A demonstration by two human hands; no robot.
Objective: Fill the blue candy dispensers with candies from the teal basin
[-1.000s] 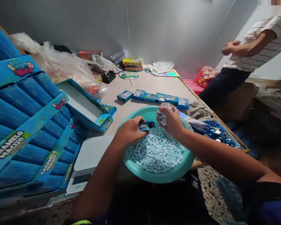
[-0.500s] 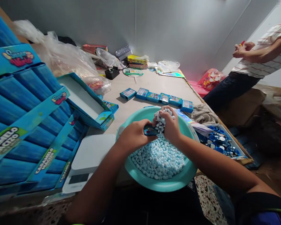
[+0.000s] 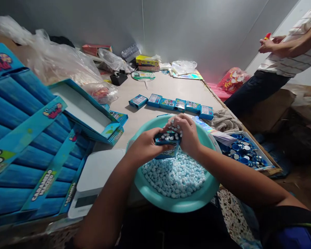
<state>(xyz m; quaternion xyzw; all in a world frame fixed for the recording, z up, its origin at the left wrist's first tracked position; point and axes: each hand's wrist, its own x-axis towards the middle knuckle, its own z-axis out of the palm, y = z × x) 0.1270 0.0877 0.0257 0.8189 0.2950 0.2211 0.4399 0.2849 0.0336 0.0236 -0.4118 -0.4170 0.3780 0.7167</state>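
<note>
My left hand [image 3: 144, 147] grips a small blue candy box [image 3: 166, 152] above the bowl. White candies show in its open top. Against the right side of the box, my right hand [image 3: 188, 136] is curled over a few white candies [image 3: 174, 124], cupped at the opening. Beneath both hands lies a turquoise plastic bowl [image 3: 166, 204] with a heap of pale blue and white candies [image 3: 175, 178]. Beyond the bowl's far rim, a row of several blue candy boxes [image 3: 167, 103] lies on the table [image 3: 162, 84].
Left are a display of blue packages [image 3: 12, 138], an open blue carton [image 3: 83, 109] and a white scale [image 3: 101, 169]. Right stand a tray of blue and white caps [image 3: 243, 150] and a grey cloth [image 3: 224, 121]. Another person [image 3: 282, 52] stands at the far right.
The box has turned so its open top shows, with candies in it. My right hand has lowered to the box and holds fewer candies. The view has shifted slightly.
</note>
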